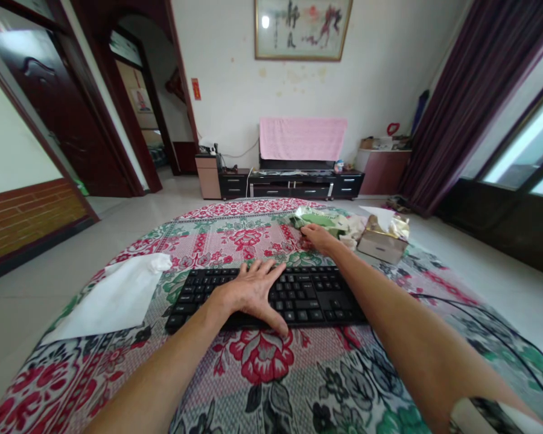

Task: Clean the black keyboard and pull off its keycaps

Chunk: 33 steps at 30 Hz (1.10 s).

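Note:
A black keyboard (308, 295) lies across the middle of a table covered with a floral cloth (262, 374). My left hand (251, 292) rests flat on the keyboard's left half, fingers spread, holding nothing. My right hand (319, 237) reaches past the keyboard to the far edge, fingers closed on a green packet (319, 218) beside crumpled wrapping. Its fingertips are partly hidden by the packet.
A tissue box (382, 244) with a white sheet sticking up stands at the far right. A white tissue (117, 295) lies spread at the left. A black cable (479, 325) runs off the table's right side. Beyond are a TV stand, doorways and curtains.

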Available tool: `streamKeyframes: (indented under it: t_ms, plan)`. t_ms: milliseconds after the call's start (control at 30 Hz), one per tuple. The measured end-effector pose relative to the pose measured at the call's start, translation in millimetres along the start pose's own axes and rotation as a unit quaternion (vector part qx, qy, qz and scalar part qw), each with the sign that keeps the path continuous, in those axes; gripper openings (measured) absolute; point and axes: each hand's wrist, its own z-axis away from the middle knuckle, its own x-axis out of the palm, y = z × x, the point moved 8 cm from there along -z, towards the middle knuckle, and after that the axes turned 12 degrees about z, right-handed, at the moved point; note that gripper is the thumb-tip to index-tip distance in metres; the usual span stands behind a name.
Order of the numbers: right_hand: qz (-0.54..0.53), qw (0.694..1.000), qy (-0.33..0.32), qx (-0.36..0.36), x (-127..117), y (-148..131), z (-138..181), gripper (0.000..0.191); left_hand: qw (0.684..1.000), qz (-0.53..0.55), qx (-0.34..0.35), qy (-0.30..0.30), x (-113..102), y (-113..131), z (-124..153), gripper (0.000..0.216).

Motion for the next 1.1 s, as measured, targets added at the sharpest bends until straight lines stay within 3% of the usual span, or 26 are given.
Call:
streamKeyframes:
  t_ms: [367,1100]
  plan:
    - [-0.05,0.997,0.063,0.009,-5,8,-25,0.008,1.0,-0.005,0.009,0.002,-2,3,-1,0.125]
    - [-0.109,0.985,0.116,0.064,-18,11,-29,0.006,1.0,0.0,0.01,0.009,-1,4,-1,0.127]
